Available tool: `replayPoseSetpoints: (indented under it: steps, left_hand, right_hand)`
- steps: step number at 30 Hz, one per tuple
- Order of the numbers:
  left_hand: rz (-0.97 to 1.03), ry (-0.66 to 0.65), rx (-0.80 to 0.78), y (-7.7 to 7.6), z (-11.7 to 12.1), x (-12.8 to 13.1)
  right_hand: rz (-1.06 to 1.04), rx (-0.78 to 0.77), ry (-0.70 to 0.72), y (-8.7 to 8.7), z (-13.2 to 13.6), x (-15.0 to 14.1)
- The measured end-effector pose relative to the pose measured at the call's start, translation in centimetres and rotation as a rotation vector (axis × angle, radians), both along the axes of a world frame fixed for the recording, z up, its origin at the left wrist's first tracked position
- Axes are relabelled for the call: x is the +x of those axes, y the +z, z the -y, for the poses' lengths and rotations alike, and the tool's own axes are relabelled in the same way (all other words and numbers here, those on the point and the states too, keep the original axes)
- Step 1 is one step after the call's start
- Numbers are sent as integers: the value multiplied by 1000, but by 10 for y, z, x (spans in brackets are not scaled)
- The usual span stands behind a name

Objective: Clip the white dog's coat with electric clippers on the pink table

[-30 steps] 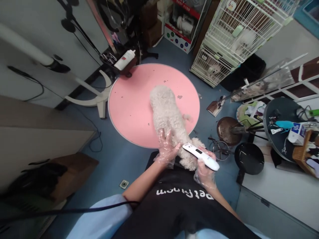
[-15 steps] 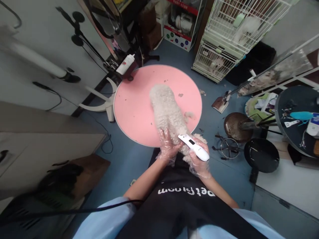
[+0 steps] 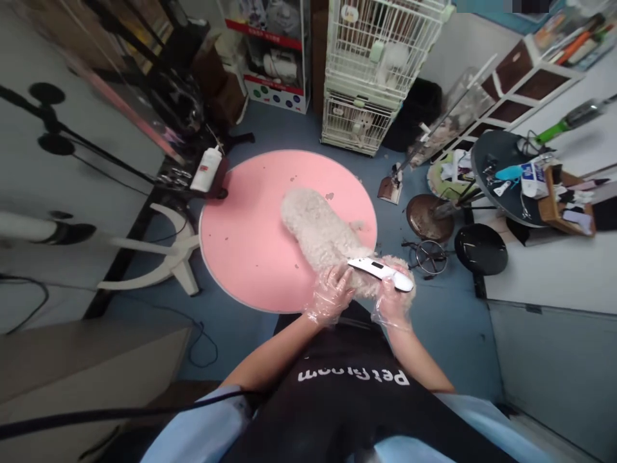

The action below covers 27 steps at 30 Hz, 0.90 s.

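Counting from nearest: one black apron, white lettering "PetGroom", upside down from above. One left hand, clear-gloved, laid on a pale curly dog; whether it grips, I cannot tell. One right hand, likewise gloved, wrapped around a white clipper, tip over the coat. The dog: on a round pink table, near end past the rim. Beyond: one white bottle, red label too small to read; one red-banded shelf unit, printing unclear.

2 stacked wire cages (pale animals inside) stand near a dustpan, with a black stool farther right.
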<state>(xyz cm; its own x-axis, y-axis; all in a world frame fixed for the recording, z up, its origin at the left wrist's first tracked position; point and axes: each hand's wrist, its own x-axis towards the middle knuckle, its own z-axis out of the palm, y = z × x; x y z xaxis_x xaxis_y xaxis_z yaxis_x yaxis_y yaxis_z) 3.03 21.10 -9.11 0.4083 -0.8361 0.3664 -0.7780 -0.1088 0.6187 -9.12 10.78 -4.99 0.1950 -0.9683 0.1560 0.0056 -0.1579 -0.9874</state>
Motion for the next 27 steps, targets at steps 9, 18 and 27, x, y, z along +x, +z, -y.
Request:
replayPoseSetpoints:
  steps: [9,18,27]
  left_hand:
    - [15,-282,236,5,5,26]
    - [-54,-341,285,13,7,33]
    - [-113,-310,255,23,4,33]
  right_hand:
    - [76,219,-93,6,-28,31]
    - [122,208,-36,9,-17,47]
    - [140,250,49,26,-1,72]
